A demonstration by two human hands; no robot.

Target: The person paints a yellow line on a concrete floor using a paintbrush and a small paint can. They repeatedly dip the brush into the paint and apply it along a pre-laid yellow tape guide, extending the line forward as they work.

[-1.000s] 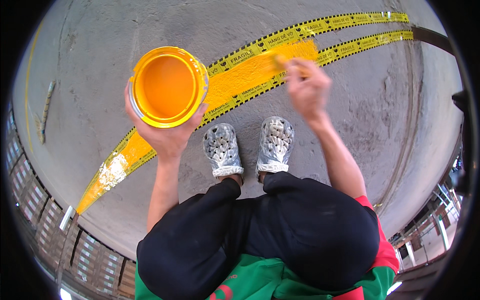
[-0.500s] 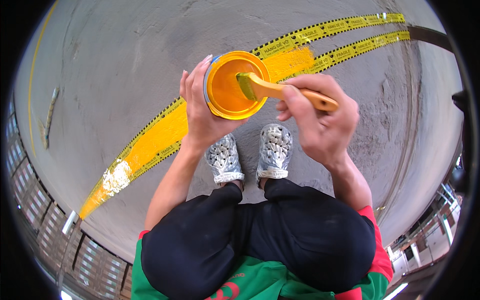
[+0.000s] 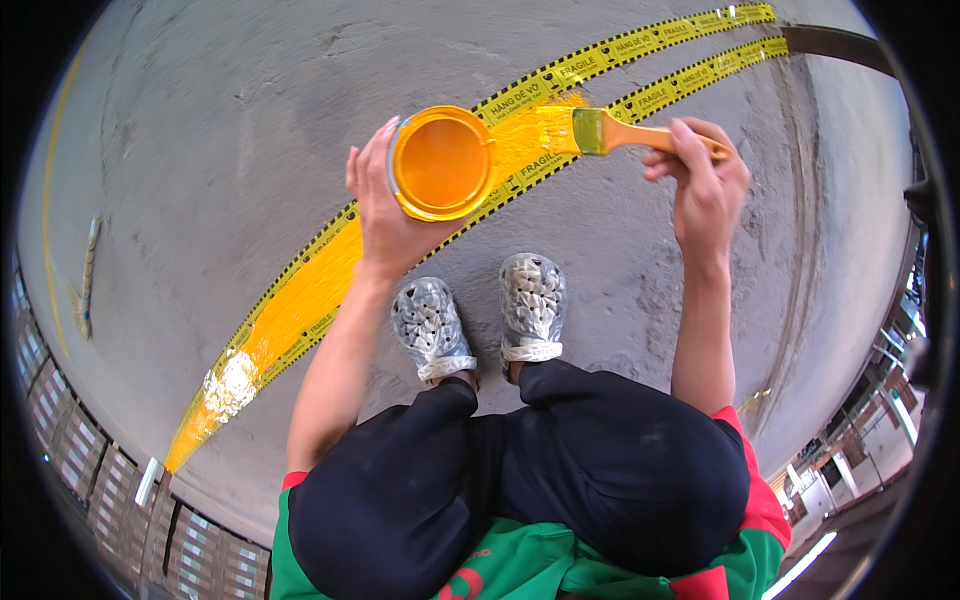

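Note:
My left hand [image 3: 385,215] is wrapped round an open can of orange-yellow paint [image 3: 443,163], its mouth facing up. In my right hand [image 3: 710,185] is the wooden handle of a paintbrush [image 3: 640,135]. The brush's bristles lie over a yellow painted stripe [image 3: 535,135] on the concrete floor, just right of the can. Two strips of yellow tape with black edges [image 3: 640,45] border the stripe on both sides. Part of the stripe is hidden behind the can and my left hand.
My clogs [image 3: 532,300] stand on the grey floor [image 3: 230,130] below the stripe. A thin speckled stick [image 3: 92,275] lies at the far left. Past the lower left floor edge are stacked pallets [image 3: 75,430]. A dark bar [image 3: 835,45] touches the tape's upper right end.
The brush has left the can's mouth and moved right, its bristles now over the stripe. My right hand has shifted right with it. The can has moved slightly left in view.

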